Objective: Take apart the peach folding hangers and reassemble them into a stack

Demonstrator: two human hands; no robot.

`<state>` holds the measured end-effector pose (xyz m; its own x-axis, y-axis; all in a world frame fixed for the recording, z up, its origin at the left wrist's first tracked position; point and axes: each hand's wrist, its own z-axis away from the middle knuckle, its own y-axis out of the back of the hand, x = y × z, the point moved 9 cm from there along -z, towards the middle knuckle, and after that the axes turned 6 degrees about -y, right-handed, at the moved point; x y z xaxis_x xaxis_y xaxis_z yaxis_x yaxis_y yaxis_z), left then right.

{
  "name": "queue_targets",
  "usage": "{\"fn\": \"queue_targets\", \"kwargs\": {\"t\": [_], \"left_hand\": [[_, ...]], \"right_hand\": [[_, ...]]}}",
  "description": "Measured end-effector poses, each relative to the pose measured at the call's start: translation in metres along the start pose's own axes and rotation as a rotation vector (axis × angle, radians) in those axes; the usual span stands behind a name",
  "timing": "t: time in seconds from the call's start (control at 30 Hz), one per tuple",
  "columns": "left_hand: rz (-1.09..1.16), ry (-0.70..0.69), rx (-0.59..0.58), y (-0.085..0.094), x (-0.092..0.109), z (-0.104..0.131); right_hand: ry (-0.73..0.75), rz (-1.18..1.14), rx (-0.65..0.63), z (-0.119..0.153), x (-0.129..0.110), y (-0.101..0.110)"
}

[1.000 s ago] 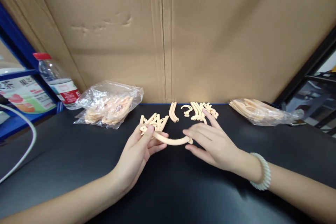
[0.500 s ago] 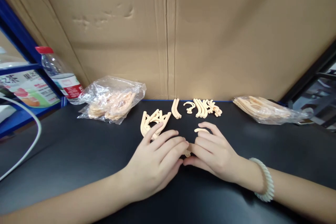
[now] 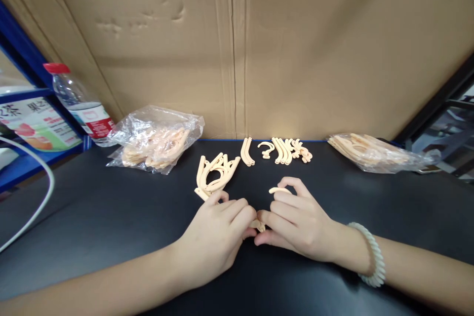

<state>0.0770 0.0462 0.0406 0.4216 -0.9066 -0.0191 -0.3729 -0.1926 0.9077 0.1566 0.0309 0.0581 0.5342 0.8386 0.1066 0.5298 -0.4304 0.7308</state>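
Between my fingertips is a small cream plastic piece (image 3: 260,226), mostly covered by the fingers. My left hand (image 3: 218,237) is closed, gripping it from the left. From the right, my right hand (image 3: 301,222) pinches it, a pale coiled band (image 3: 373,256) round that wrist. A curved cream piece (image 3: 279,190) sticks out from behind the right hand's fingers; whether it joins the small piece is hidden. Just beyond my left hand lies a pile of cream hanger-like parts (image 3: 218,175). Farther back are curved arms (image 3: 247,152), a hook (image 3: 266,149), more arms (image 3: 282,151) and small pieces (image 3: 301,152).
A clear bag of cream parts (image 3: 157,140) lies at the back left, another bag (image 3: 374,152) at the back right. A red-capped bottle (image 3: 83,108) leans by a blue shelf (image 3: 46,158). Cardboard (image 3: 166,49) stands behind the black table (image 3: 129,217). A white cable (image 3: 46,197) curves at left.
The fingers of my left hand have curled in, uncovering more of the pile. Both hands have shifted slightly, and the curved piece by my right hand has moved a little left and nearer.
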Motion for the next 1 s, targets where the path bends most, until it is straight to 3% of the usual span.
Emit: {"fn": "queue_targets", "kwargs": {"t": [0.2,0.43,0.63,1.0], "left_hand": [[0.011,-0.008,-0.008,-0.001,0.0,0.0],[0.033,-0.036,0.053,0.005,0.002,0.0],[-0.088,-0.16,0.116,0.021,0.007,-0.001],[-0.015,-0.197,0.166,0.037,-0.02,-0.008]], "right_hand": [[-0.064,-0.166,-0.075,-0.001,0.006,-0.005],[-0.137,-0.363,-0.059,0.003,0.014,-0.01],[-0.35,-0.649,-0.072,0.001,0.035,-0.014],[-0.593,-0.624,0.022,0.009,0.071,-0.017]]}}
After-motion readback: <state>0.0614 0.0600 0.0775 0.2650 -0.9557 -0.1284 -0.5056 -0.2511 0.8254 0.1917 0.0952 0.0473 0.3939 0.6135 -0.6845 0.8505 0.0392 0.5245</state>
